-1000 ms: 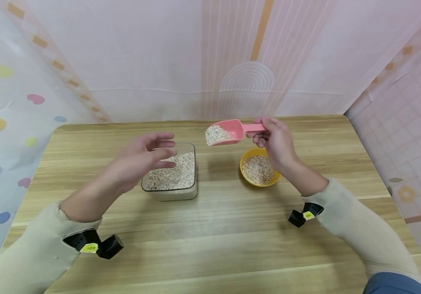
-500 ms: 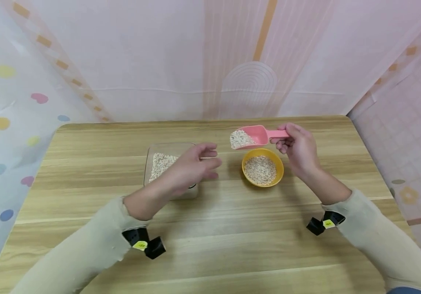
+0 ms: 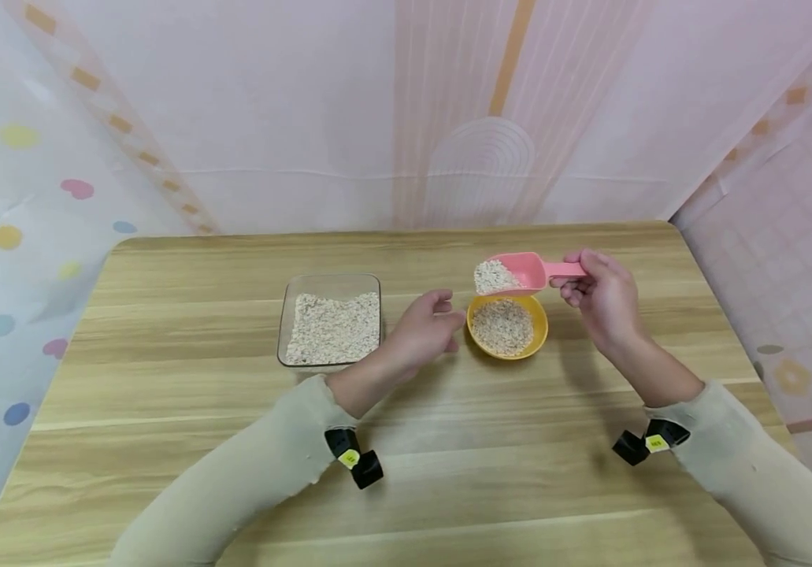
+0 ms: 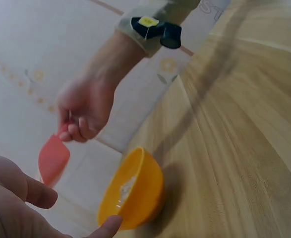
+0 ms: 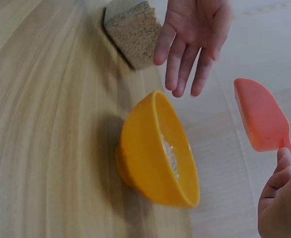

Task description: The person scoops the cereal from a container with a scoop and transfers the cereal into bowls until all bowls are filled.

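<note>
From the head view we see our right hand (image 3: 604, 295) holding a pink scoop (image 3: 515, 274) by its handle, fingers curled round it. The scoop is full of oats (image 3: 494, 277) and hangs just above the far edge of the yellow bowl (image 3: 507, 325). The bowl sits on the wooden counter (image 3: 406, 472) and has oats in it too.

Our left hand (image 3: 423, 331) is just beside the bowl on its left, fingers loose and reaching toward it, holding nothing. To the left of that hand stands a clear box (image 3: 331, 319) with more oats.

The right wrist view shows the scoop (image 5: 261, 119) from below, so we cannot see the oats in it there. It does show our left hand's fingers (image 5: 185, 59) spread and straight, between the box (image 5: 135, 29) and the bowl (image 5: 157, 153).

The left wrist view shows one fingertip (image 4: 105, 225) of our left hand right at the bowl's (image 4: 133, 191) rim. We cannot tell if it touches.
</note>
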